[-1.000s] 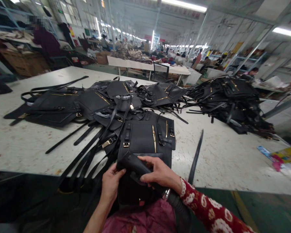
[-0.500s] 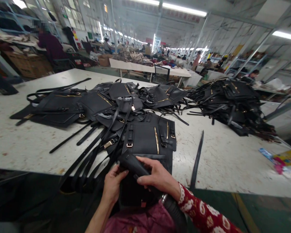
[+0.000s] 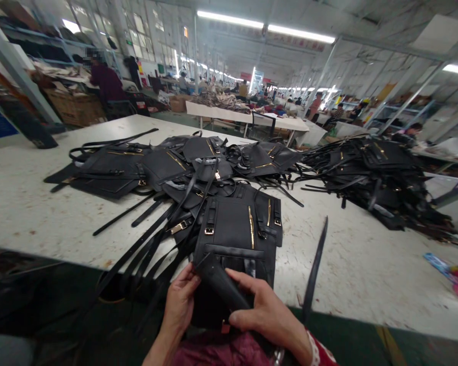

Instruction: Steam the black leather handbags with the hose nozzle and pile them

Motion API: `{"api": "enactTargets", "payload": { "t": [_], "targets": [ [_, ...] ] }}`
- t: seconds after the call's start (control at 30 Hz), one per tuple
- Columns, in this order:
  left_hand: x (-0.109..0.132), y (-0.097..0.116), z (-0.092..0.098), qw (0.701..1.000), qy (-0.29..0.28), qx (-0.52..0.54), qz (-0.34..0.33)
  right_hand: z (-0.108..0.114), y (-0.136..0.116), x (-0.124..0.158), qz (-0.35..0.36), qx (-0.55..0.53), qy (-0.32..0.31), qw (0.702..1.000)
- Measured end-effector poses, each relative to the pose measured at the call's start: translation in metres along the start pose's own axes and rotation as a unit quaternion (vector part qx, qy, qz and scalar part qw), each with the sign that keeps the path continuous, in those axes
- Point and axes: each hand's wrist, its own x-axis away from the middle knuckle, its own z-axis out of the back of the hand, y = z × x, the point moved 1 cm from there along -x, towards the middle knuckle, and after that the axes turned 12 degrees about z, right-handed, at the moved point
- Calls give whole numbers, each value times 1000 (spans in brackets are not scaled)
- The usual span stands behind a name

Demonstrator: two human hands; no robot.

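Note:
At the table's front edge my left hand (image 3: 182, 295) pinches the left end of a black leather piece (image 3: 222, 284). My right hand (image 3: 265, 307) grips the same piece from the right, thumb below and fingers on top. Just beyond lies a black bag panel (image 3: 231, 218) with a gold zipper and a small buckle. Long black straps (image 3: 147, 249) hang over the table edge to the left of my hands. What lies under the held piece is dark and hard to make out.
More black bag parts (image 3: 114, 168) cover the middle and left of the white table (image 3: 72, 223). A tall black pile (image 3: 381, 173) stands at the right. One loose strap (image 3: 316, 262) lies right of my hands. A seated person (image 3: 106, 81) is at the far left.
The view has shifted, so the table's contents appear farther right and slightly lower. Both hands still hold the black piece, now lower in view, and more of the bag panel shows behind it.

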Motion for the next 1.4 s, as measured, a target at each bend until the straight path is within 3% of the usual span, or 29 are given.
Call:
{"api": "enactTargets", "payload": {
  "t": [0.1,0.2,0.33,0.57,0.8,1.1,1.27,1.4],
  "targets": [
    [2,-3,1,999,17,29,-11,-17,5,-11,20,35,-2,999],
    [2,-4,-1,999,4,33,-13,-23,6,-23,38,42,37,998],
    [0,7,-9,999,-27,21,0,-11,1,-21,45,-21,87,995],
    [-9,25,-28,989,-141,-29,5,20,11,19,8,-96,124,988],
    [-11,29,-43,979,-189,-71,28,25,11,26,14,-119,134,984],
    [-22,24,-53,969,-166,-176,-53,29,22,31,2,-122,141,983],
    [-22,24,-59,973,-104,-185,-91,27,18,38,9,-104,157,982],
    [-18,27,-64,967,-87,-213,-112,24,12,43,13,-96,150,984]
  ]
}}
